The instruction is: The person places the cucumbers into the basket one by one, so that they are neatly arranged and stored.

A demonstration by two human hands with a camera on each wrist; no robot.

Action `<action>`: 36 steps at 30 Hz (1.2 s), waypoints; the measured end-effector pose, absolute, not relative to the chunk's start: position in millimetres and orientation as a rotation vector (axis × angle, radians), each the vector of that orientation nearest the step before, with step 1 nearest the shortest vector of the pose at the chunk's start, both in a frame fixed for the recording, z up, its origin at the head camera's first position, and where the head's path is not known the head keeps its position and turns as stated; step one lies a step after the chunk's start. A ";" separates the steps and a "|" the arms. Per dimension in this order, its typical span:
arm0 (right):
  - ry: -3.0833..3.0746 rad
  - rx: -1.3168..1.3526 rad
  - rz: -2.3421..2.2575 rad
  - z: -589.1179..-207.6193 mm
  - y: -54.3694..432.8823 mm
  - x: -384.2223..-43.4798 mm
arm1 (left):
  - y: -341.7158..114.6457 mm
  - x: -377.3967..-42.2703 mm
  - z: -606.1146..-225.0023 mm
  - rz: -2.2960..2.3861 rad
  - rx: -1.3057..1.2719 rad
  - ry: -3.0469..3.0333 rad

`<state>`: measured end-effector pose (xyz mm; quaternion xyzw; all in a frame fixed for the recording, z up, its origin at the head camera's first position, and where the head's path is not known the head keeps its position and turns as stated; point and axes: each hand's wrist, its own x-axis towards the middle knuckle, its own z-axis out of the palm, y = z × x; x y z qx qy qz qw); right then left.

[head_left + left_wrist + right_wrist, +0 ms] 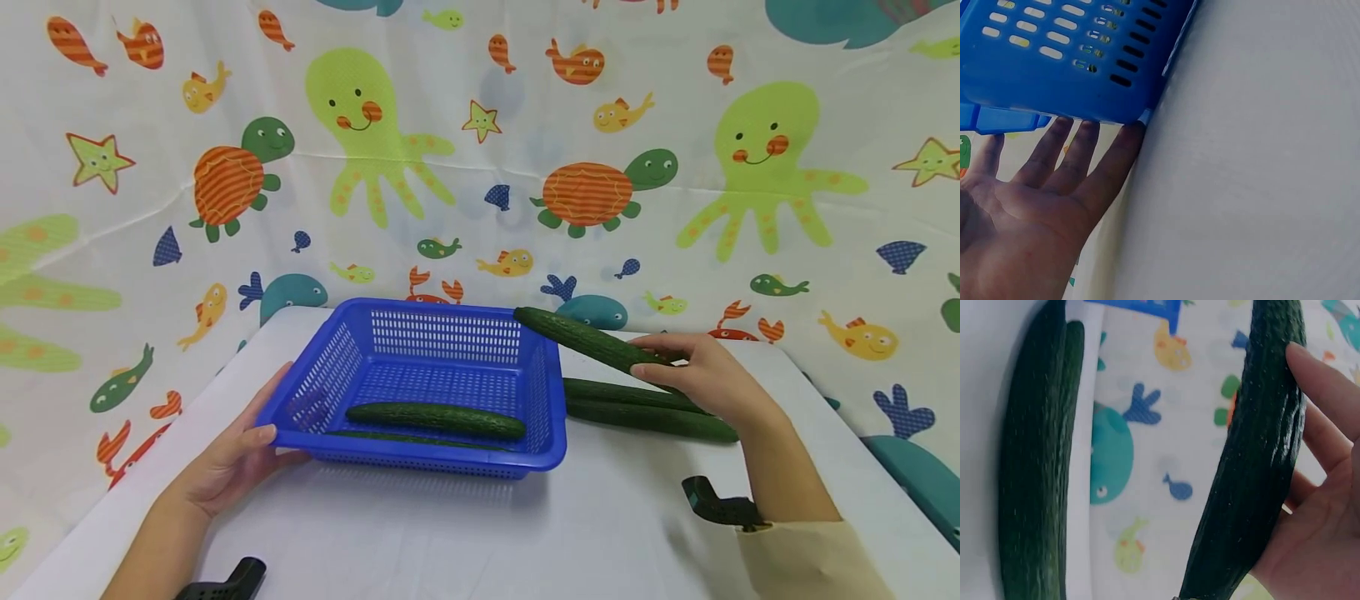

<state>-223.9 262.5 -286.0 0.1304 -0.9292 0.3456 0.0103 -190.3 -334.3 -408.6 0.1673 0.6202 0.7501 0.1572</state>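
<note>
My right hand [693, 367] holds a dark green cucumber [577, 333] near its right end, thumb on one side and fingers on the other. The cucumber slants up leftward, its far tip overlapping the right back corner of a blue plastic basket [555, 433] in the head view. Inside the basket, one cucumber [435, 419] lies along the front, with another [420, 439] mostly hidden behind the front rim. My left hand [243, 454] grips the basket's left front corner, thumb over the rim; its fingertips [1088, 128] touch the basket from outside in the left wrist view.
Two more cucumbers [652, 421] lie side by side on the white table [420, 542], right of the basket and below the held one. Behind the table hangs a curtain [465, 167] printed with sea animals.
</note>
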 end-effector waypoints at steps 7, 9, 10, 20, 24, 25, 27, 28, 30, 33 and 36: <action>-2.893 0.440 1.105 -283.5 238.4 -231.3 | -334.0 -190.1 -408.9 2.141 0.465 1.792; -2.907 0.434 1.103 -283.1 233.9 -232.8 | -333.1 -190.1 -409.1 2.139 0.469 1.790; -2.916 0.434 1.101 -282.9 231.7 -233.6 | -332.7 -190.2 -409.2 2.138 0.472 1.788; -2.978 0.502 1.065 -278.4 210.1 -244.8 | -334.7 -191.2 -411.0 2.144 0.481 1.788; -2.974 0.537 1.063 -272.5 199.9 -249.0 | -335.1 -192.3 -411.8 2.141 0.475 1.792; -2.973 0.553 1.062 -271.0 197.0 -250.2 | -335.2 -192.2 -411.6 2.140 0.473 1.792; -2.976 0.578 1.074 -268.3 191.4 -252.8 | -335.2 -191.9 -411.3 2.141 0.473 1.788; -2.978 0.590 1.079 -267.1 188.8 -254.3 | -334.9 -191.8 -411.1 2.141 0.473 1.785; -2.985 0.607 1.080 -264.3 183.4 -257.2 | -334.2 -191.8 -410.7 2.140 0.477 1.783; -3.003 0.605 1.076 -259.9 174.3 -261.7 | -333.6 -191.5 -410.4 2.138 0.479 1.791; -3.017 0.600 1.070 -256.1 163.7 -266.9 | -334.0 -190.9 -410.2 2.135 0.474 1.809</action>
